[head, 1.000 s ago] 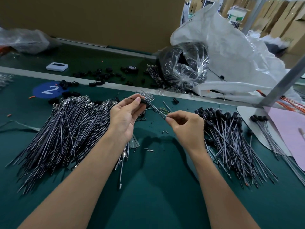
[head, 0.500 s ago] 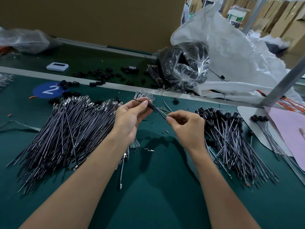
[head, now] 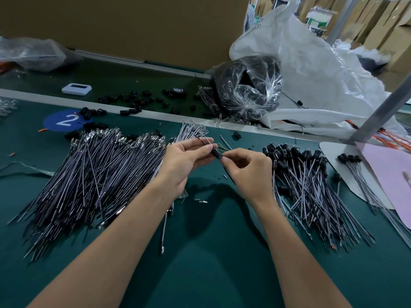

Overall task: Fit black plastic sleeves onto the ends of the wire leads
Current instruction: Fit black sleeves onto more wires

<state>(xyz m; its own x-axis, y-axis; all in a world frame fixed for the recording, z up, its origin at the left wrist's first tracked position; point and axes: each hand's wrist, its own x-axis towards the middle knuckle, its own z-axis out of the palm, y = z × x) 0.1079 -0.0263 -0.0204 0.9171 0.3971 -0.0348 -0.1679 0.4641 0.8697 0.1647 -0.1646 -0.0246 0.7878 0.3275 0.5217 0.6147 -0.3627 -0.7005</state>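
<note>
You hold one black sleeve (head: 216, 153) in the air above the green table (head: 200, 252), between your two hands and just short of the table's far edge. It sits on one wire lead (head: 202, 141). Lead and sleeve share one long axis, which slants from far-left to near-right. The lead's bare end points away from you to the left, and the sleeve's open end points toward your right hand.

Your left hand (head: 186, 160) grasps the lead, with thumb and fingertips pinching it right at the sleeve's far end. Your right hand (head: 247, 168) is curled, its thumb and forefinger nipping the sleeve's near end. Whether it grips the sleeve itself or a wire tip inside cannot be told.

Two large heaps flank your arms. The bare leads (head: 89, 178) fan out on the left, metal tips away from you. The sleeved leads (head: 311, 187) lie on the right, black caps away from you. There are far too many of each to count. A third, smaller bunch of capped leads (head: 353, 165) lies further right on a pale card (head: 333, 150), beside one pink sheet (head: 391, 174).

Behind the hands lies one small bundle of pale leads (head: 192, 130). One blue disc marked 2 (head: 63, 120) sits far left. On the strip beyond the table, dozens of loose sleeves (head: 138, 100) lie scattered. There too are one white device (head: 76, 88), one clear bag of black parts (head: 246, 87) and one white sack (head: 315, 70).
</note>
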